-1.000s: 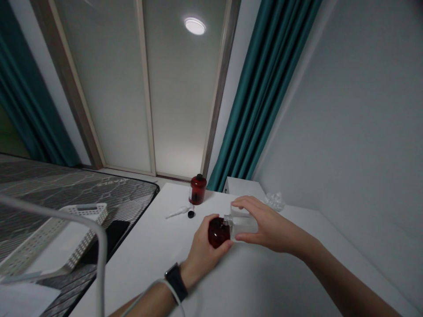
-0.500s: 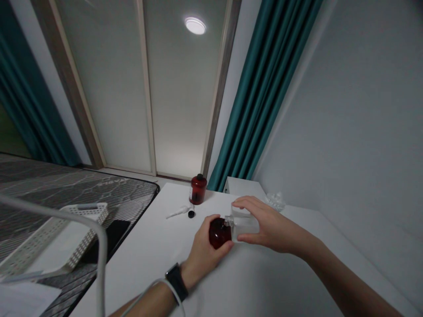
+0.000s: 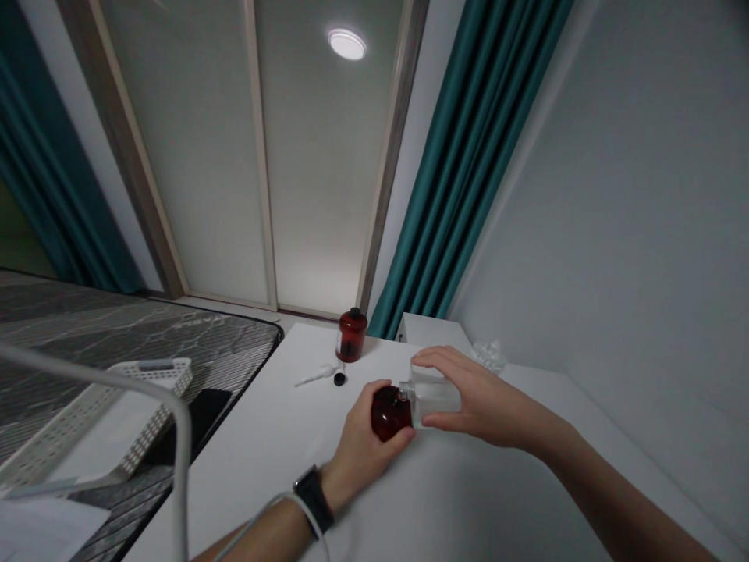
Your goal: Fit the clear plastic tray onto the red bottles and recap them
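I find my left hand [image 3: 366, 437] curled around a dark red bottle [image 3: 391, 417] at the clock's centre, and my right hand [image 3: 462, 390] gripping a clear bottle [image 3: 434, 400] tipped sideways, its neck pointing to 9 o'clock at the red bottle's top; whether the openings align I cannot tell. In my judgement, a slight wrist roll could part them and spill any contents onto the tabletop [image 3: 281, 460]. Leaked liquid running toward 10 o'clock could reach the loose white-and-black fitting [image 3: 317, 376].
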A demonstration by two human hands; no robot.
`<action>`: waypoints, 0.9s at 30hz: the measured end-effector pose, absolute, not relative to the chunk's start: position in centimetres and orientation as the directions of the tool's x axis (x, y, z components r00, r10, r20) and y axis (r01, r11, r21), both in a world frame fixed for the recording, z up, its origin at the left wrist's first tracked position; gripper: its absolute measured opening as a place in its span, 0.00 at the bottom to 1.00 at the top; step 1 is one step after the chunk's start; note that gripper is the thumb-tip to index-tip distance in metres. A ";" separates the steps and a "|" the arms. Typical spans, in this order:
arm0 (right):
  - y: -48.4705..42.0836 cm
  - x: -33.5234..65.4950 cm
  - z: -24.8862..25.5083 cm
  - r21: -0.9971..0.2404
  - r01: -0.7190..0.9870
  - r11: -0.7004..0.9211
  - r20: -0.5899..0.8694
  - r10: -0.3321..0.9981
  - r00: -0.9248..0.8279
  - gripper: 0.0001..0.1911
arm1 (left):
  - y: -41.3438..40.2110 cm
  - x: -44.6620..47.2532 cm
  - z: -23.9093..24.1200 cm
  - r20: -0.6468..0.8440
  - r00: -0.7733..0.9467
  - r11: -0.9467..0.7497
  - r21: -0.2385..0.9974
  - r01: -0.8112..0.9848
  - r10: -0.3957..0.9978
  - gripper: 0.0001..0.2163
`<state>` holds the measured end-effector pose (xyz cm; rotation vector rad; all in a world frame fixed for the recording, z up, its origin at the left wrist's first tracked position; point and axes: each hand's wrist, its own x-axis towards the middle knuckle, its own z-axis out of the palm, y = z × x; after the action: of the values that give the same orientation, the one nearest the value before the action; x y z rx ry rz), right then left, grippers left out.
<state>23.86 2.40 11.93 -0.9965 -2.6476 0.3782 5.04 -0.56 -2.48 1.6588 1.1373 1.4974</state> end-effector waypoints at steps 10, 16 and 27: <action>2.4 24.0 12.1 -0.335 0.598 0.728 0.169 0.671 -0.722 0.31 | -0.5 5.1 -2.4 0.435 -0.009 -0.425 0.884 0.197 0.901 0.26; 2.5 24.0 12.2 -0.326 0.590 0.739 0.161 0.658 -0.735 0.32 | -0.6 5.0 -2.1 0.431 -0.011 -0.422 0.887 0.188 0.902 0.25; 2.5 23.9 12.3 -0.342 0.571 0.746 0.172 0.647 -0.743 0.32 | -0.5 4.9 -2.0 0.432 -0.020 -0.419 0.885 0.204 0.902 0.25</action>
<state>23.95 2.55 12.32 -0.9518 -2.6671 0.3899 4.94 -0.47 -2.02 1.6571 1.1630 1.4839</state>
